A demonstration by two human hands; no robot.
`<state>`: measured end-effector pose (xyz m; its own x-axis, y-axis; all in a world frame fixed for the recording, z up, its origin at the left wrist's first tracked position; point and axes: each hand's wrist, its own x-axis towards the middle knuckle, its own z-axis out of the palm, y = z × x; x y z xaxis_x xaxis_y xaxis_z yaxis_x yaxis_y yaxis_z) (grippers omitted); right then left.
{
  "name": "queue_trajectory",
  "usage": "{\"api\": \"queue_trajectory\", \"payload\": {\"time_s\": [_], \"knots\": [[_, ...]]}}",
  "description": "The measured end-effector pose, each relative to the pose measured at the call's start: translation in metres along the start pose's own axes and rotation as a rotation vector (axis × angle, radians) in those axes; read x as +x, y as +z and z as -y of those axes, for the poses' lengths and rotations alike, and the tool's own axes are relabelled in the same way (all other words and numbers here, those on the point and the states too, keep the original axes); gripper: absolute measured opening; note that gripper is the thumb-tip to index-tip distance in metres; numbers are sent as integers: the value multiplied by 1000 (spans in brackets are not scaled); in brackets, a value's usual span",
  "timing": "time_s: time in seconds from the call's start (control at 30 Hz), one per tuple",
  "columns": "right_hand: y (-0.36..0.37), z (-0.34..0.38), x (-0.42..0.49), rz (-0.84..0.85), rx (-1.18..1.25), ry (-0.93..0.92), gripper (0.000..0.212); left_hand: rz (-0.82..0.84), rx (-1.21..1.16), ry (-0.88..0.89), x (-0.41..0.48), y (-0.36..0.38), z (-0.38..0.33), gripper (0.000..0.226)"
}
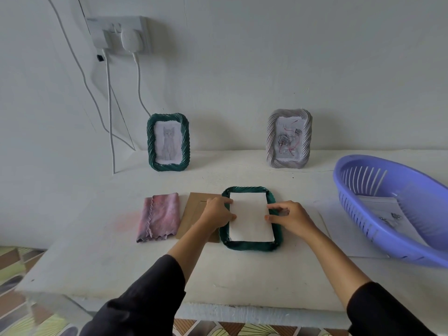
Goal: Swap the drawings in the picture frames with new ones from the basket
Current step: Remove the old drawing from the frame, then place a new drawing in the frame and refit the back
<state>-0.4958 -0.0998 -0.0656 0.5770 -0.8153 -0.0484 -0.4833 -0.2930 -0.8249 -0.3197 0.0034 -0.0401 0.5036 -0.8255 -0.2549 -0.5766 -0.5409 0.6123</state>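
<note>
Three picture frames on the white table (101, 251): one green frame (168, 142) upright at the wall with a cat drawing (168, 143), one grey frame (288, 138) upright at the wall with a rose drawing (289, 140), one green frame lying face down (251, 244) at centre. One blank white sheet (249, 218) inside the face-down frame's opening. Left hand (217, 213) with fingertips pressed flat on the sheet's left edge — no closed grasp. Right hand (289, 218) likewise, fingers curled, tips on the right edge. One brown backing board (194, 214) partly under the left hand. One folded pink cloth (160, 217) just left of the board. One purple basket (397, 209) at right, tilted, papers (383, 209) inside — count unclear.
</note>
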Motion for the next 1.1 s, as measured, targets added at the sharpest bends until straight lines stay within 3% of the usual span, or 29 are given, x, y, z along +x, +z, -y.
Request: {"api": "queue_trajectory", "payload": {"time_s": [0.23, 0.33, 0.43, 0.6, 0.9, 1.1], "knots": [[-2, -3, 5, 55, -36, -11, 39, -17, 9, 13, -2, 1, 2, 52], [-2, -3, 5, 55, -53, -12, 38, -159, -31, 7, -5, -13, 3, 44], [-2, -2, 5, 57, -46, -17, 36, -303, 42, -106, 0, -37, 17, 51], [-2, -3, 4, 45, -40, -22, 35, -40, 476, -256, 5, -40, 37, 66], [0, -4, 4, 26, -24, -28, 36, -131, 365, -231, 5, -33, 34, 52], [1, -3, 3, 15, -25, -20, 37, -124, 138, -228, 3, -48, 33, 73]]}}
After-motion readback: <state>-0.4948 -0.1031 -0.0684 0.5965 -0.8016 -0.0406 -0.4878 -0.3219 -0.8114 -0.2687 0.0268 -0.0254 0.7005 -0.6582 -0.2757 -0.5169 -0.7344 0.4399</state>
